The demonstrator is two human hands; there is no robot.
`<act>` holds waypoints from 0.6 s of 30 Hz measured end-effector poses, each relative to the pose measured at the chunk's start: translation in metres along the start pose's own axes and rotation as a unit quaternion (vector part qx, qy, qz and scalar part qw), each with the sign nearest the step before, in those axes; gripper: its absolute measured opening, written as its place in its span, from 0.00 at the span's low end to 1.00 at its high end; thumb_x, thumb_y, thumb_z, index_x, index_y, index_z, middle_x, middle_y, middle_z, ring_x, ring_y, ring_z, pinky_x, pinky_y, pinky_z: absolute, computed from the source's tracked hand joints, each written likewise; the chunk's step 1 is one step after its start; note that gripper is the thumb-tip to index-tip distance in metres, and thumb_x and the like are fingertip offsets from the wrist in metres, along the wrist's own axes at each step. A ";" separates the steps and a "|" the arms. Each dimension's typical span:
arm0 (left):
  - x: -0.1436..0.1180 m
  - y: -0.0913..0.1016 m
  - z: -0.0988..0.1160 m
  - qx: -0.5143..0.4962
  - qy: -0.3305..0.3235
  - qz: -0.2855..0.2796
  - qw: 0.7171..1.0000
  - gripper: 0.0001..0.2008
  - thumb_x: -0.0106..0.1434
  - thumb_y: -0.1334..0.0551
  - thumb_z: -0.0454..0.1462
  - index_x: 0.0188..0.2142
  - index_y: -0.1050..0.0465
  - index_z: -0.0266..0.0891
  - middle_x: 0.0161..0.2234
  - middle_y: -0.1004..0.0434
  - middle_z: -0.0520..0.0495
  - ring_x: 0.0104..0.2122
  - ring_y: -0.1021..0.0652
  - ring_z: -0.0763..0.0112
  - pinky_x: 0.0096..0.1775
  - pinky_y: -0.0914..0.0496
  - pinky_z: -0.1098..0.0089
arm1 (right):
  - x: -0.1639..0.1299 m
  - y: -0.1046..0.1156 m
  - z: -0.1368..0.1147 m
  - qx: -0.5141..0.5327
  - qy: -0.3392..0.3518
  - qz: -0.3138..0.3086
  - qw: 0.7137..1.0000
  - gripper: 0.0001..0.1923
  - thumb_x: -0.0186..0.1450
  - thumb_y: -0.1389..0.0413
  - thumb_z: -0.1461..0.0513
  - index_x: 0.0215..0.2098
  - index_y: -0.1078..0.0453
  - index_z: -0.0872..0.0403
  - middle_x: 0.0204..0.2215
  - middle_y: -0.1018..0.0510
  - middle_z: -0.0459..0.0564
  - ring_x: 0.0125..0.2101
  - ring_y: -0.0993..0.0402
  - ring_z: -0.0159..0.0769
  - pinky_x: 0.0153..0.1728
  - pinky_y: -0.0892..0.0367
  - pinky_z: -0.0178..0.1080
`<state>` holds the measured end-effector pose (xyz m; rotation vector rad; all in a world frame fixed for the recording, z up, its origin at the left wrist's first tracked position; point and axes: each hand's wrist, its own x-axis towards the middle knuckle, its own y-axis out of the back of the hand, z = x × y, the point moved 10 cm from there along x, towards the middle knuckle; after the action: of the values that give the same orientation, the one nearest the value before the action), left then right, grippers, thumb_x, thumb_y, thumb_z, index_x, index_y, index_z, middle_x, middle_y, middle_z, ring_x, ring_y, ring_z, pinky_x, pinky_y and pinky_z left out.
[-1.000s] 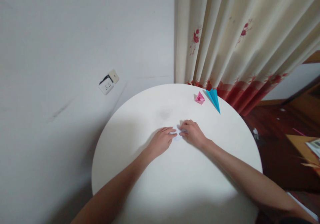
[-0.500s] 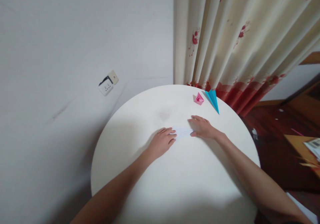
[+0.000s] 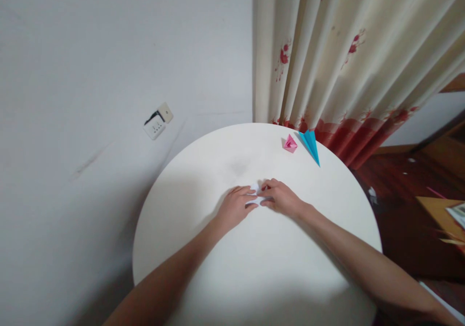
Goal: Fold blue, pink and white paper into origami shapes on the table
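Observation:
A small folded piece of white paper (image 3: 256,195) lies near the middle of the round white table (image 3: 254,263). My left hand (image 3: 235,207) rests flat with its fingertips on the paper's left end. My right hand (image 3: 281,197) meets it from the right, fingers curled and pinching the paper's right part. Most of the paper is hidden between the two hands.
A pink folded paper shape (image 3: 289,143) and a blue paper plane (image 3: 311,144) lie at the table's far edge. A cream curtain with red print (image 3: 345,64) hangs behind. A wall socket (image 3: 157,121) is on the left wall. Dark wooden floor (image 3: 399,195) lies to the right.
Half a second ago my right hand lay further right with the paper stretched out flat; it has now moved back left to my left hand, over the paper.

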<state>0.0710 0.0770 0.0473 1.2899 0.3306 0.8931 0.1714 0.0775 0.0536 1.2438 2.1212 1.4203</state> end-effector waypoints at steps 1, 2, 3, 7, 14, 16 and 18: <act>0.000 0.000 0.000 -0.001 0.001 0.000 1.000 0.11 0.64 0.33 0.39 0.47 0.20 0.46 0.50 0.19 0.49 0.53 0.23 0.60 0.56 0.32 0.57 | 0.000 0.000 0.001 -0.005 -0.002 -0.003 1.000 0.10 0.65 0.37 0.60 0.45 0.21 0.49 0.43 0.25 0.51 0.44 0.31 0.39 0.46 0.36 0.41; 0.001 0.001 0.001 -0.003 0.002 0.000 1.000 0.11 0.64 0.33 0.39 0.47 0.20 0.46 0.49 0.19 0.48 0.53 0.23 0.60 0.56 0.32 0.57 | 0.000 0.000 0.001 -0.010 -0.005 -0.006 1.000 0.10 0.65 0.37 0.61 0.45 0.22 0.49 0.43 0.25 0.51 0.44 0.31 0.39 0.46 0.37 0.40; 0.001 0.000 0.001 -0.005 0.001 0.000 1.000 0.12 0.64 0.32 0.39 0.47 0.20 0.46 0.49 0.19 0.48 0.53 0.23 0.60 0.56 0.32 0.57 | 0.000 0.000 0.001 -0.014 -0.007 -0.008 1.000 0.10 0.65 0.38 0.61 0.45 0.22 0.48 0.43 0.25 0.51 0.44 0.31 0.39 0.46 0.37 0.40; 0.003 0.000 0.002 -0.009 -0.005 -0.001 1.000 0.13 0.64 0.33 0.38 0.48 0.21 0.45 0.49 0.19 0.48 0.52 0.22 0.61 0.56 0.31 0.59 | 0.000 0.001 0.000 -0.022 -0.016 -0.013 1.000 0.10 0.65 0.38 0.60 0.45 0.22 0.48 0.44 0.25 0.51 0.44 0.32 0.40 0.44 0.38 0.40; 0.006 0.003 0.001 -0.015 0.013 -0.005 1.000 0.12 0.63 0.34 0.35 0.46 0.21 0.48 0.48 0.18 0.51 0.51 0.22 0.63 0.57 0.33 0.58 | 0.001 -0.001 0.000 -0.030 -0.030 -0.002 0.999 0.09 0.64 0.37 0.62 0.44 0.23 0.49 0.43 0.24 0.51 0.45 0.31 0.41 0.42 0.39 0.40; 0.006 0.005 -0.001 -0.028 0.021 0.003 0.999 0.10 0.64 0.34 0.35 0.44 0.20 0.48 0.46 0.17 0.51 0.51 0.21 0.64 0.57 0.33 0.58 | 0.002 -0.001 0.000 -0.031 -0.032 0.011 0.999 0.08 0.64 0.37 0.63 0.43 0.23 0.50 0.43 0.23 0.51 0.45 0.31 0.40 0.42 0.39 0.40; 0.007 0.006 -0.003 -0.038 0.029 0.014 0.999 0.08 0.64 0.35 0.35 0.42 0.20 0.47 0.45 0.17 0.52 0.50 0.21 0.64 0.58 0.34 0.57 | 0.002 0.000 -0.001 -0.034 -0.029 0.021 0.999 0.06 0.65 0.39 0.64 0.41 0.22 0.51 0.41 0.23 0.51 0.44 0.30 0.40 0.43 0.39 0.40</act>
<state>0.0708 0.0843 0.0538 1.2023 0.3218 0.9606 0.1693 0.0789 0.0542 1.2957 2.0023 1.4440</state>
